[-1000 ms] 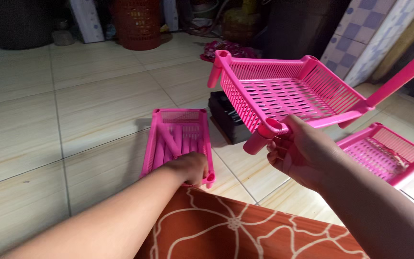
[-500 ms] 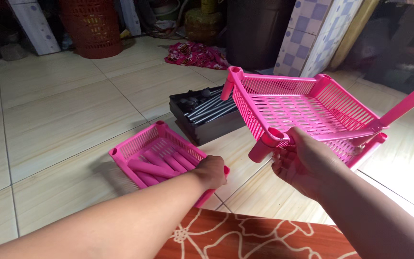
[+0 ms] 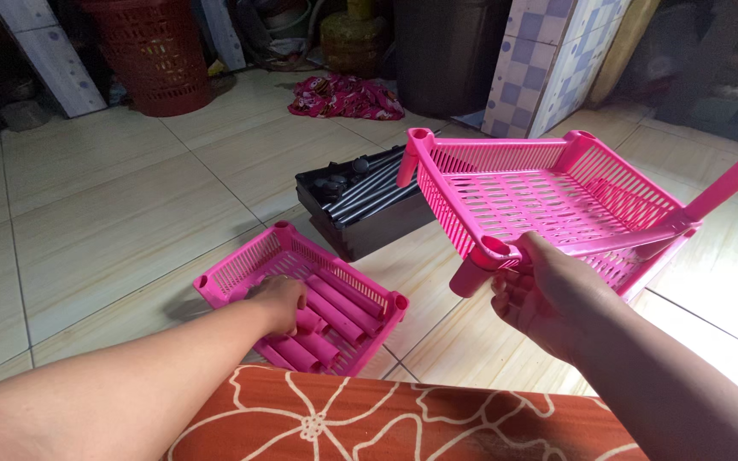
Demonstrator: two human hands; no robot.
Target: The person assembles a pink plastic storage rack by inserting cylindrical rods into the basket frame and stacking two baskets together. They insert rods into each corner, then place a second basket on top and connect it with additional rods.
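My left hand (image 3: 279,299) reaches down into a pink plastic tray (image 3: 232,273) lying on the tiled floor and rests on several pink tubes (image 3: 343,312) inside it, fingers curled over them. My right hand (image 3: 548,294) holds a second pink slatted tray (image 3: 540,201) up in the air, tilted, gripping its near corner where a short pink tube (image 3: 470,277) sticks out below the socket. A long pink tube (image 3: 732,179) rises from that tray's right corner.
A black box (image 3: 360,235) of grey rods (image 3: 369,192) sits on the floor between the two trays. A red laundry basket (image 3: 155,55), a crumpled red cloth (image 3: 343,94) and a chequered panel (image 3: 548,60) stand further back. Orange flower-patterned fabric (image 3: 369,423) covers my lap.
My left hand has moved from the floor tray's near edge in onto the pink tubes. The view has swung left, and the held tray stays in my right hand.
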